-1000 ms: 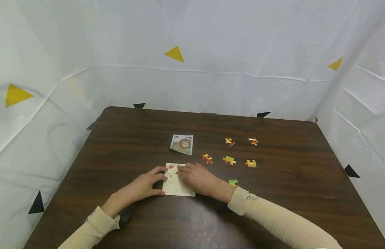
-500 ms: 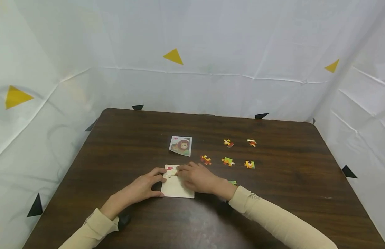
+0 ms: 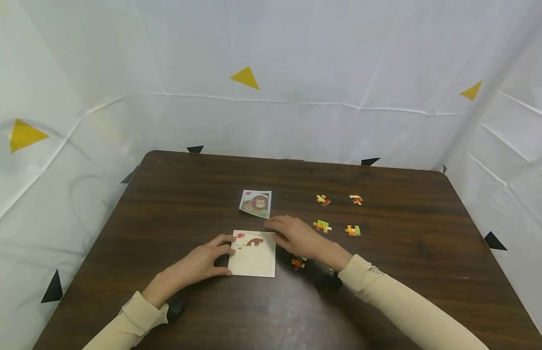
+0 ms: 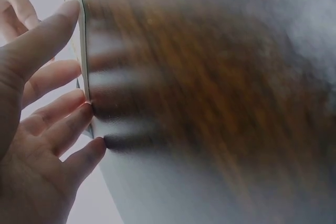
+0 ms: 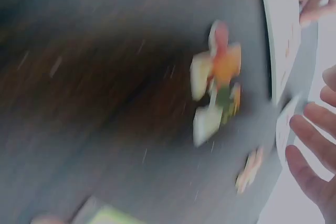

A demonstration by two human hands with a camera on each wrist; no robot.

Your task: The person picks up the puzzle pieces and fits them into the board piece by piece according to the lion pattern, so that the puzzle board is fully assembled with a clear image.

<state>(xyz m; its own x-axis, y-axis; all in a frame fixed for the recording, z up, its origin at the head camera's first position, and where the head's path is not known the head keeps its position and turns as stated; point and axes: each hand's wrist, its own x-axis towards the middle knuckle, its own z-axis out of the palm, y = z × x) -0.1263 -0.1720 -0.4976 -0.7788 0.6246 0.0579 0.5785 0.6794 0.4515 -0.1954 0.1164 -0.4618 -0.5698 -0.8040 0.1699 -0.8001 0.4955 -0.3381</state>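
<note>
My left hand point(image 3: 205, 260) lies along the left edge of a pale puzzle board point(image 3: 253, 265), thumb spread from the fingers. In the left wrist view, its fingertips point(image 4: 97, 144) and thumb touch the board's point(image 4: 82, 51) edge. At the board's top left sit joined jigsaw pieces, one with a pink flower point(image 3: 241, 235) and one brown piece point(image 3: 256, 241). My right hand point(image 3: 297, 238) hovers at the board's upper right edge, fingers loosely extended, holding nothing visible. Beneath its wrist lies an orange-brown jigsaw piece point(image 3: 298, 262). Blurred jigsaw pieces point(image 5: 226, 64) show in the right wrist view.
A lion picture card point(image 3: 255, 203) lies behind the board. Loose jigsaw pieces spread to the right, including a green one point(image 3: 322, 226), a yellow one point(image 3: 352, 230) and two farther back point(image 3: 323, 200). White sheeting surrounds the dark wooden table point(image 3: 385, 291).
My right hand has lifted off the board and moved right, uncovering the brown piece in the top row and the piece by my wrist. The left hand stays at the board's edge.
</note>
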